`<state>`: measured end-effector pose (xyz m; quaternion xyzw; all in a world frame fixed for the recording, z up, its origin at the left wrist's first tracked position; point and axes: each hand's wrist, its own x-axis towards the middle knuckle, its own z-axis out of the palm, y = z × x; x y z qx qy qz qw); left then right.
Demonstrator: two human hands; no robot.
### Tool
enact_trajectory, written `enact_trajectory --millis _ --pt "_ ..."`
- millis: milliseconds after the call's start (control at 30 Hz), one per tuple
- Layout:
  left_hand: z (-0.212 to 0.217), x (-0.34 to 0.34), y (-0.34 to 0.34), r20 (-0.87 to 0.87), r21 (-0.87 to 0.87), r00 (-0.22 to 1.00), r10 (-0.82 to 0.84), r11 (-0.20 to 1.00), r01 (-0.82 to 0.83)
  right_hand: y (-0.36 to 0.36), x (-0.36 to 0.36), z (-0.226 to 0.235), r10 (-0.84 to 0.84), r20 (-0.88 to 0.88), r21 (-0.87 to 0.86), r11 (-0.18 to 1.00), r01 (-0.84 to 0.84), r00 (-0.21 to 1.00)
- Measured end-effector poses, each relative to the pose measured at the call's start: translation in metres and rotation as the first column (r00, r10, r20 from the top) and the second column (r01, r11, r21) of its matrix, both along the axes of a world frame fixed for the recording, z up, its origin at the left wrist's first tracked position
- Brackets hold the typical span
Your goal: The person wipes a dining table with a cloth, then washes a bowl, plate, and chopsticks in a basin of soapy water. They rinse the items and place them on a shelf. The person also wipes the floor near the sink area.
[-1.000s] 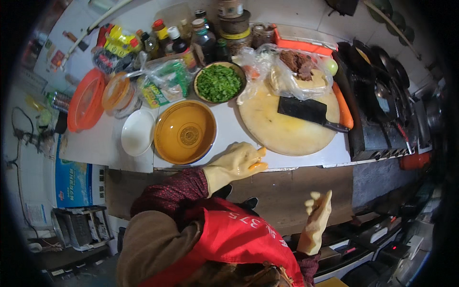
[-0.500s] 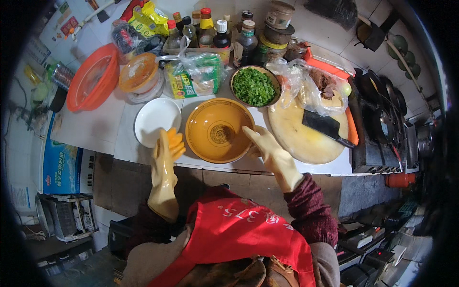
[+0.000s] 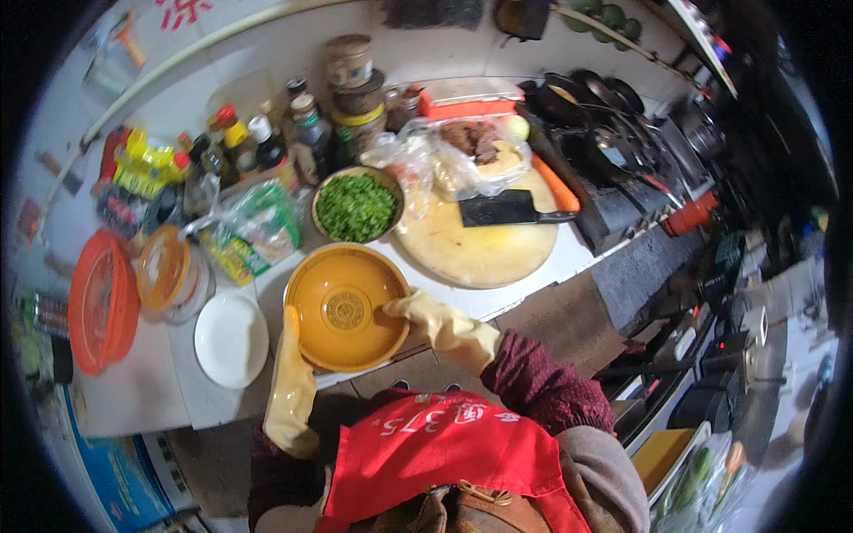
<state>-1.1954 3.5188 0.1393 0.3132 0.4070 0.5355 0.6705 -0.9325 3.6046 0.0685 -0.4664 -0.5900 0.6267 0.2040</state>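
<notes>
An amber-brown mixing bowl (image 3: 317, 282) with a dark round pattern on its inner bottom sits at the table's front edge, its inside bare. My left hand (image 3: 290, 380), in a cream rubber glove, holds the bowl by its left side. On the opposite side my right hand (image 3: 442, 327), gloved alike, grips the rim with the thumb over the inside and the other fingers hidden below. Whether the bowl rests on the table or is lifted a little cannot be made out. Left of it lies a white plate (image 3: 230, 341). Behind stands a bowl of chopped greens (image 3: 356, 206).
A cleaver (image 3: 499, 209) lies on the round chopping board (image 3: 462, 253), beside bagged dark meat (image 3: 471, 142). Sauce bottles (image 3: 311, 133) line the back. At left are an orange-red basin (image 3: 105, 302) and a lidded tub (image 3: 169, 266). A stove with pans (image 3: 613, 151) stands right.
The view has swung to the right. My left hand has gone from beside the plate to the bowl's left side, its spread fingers closing on it. My right hand stays at the rim.
</notes>
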Motion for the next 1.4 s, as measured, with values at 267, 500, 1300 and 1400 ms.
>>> enact_trajectory --millis 267,500,1300,1400 --pt "-0.023 0.029 0.051 0.372 -0.01 0.848 -0.378 0.912 0.411 -0.062 0.098 0.001 -0.181 -0.319 0.294 0.914 0.279 0.93" --pt "-0.058 0.134 0.101 0.267 0.101 0.605 -0.75 0.646 0.756 -0.124 0.212 0.053 -0.545 -0.609 -0.261 0.823 0.504 0.576" --pt "-0.019 0.87 0.046 0.4 0.107 0.11 -0.91 0.165 0.98 -0.259 0.636 0.127 -0.816 -0.556 -0.29 0.011 0.957 -0.16" --pt "-0.032 0.943 0.056 0.433 0.091 0.075 -0.898 0.126 0.988 -0.252 0.703 0.112 -0.862 -0.504 -0.043 -0.045 0.998 -0.061"
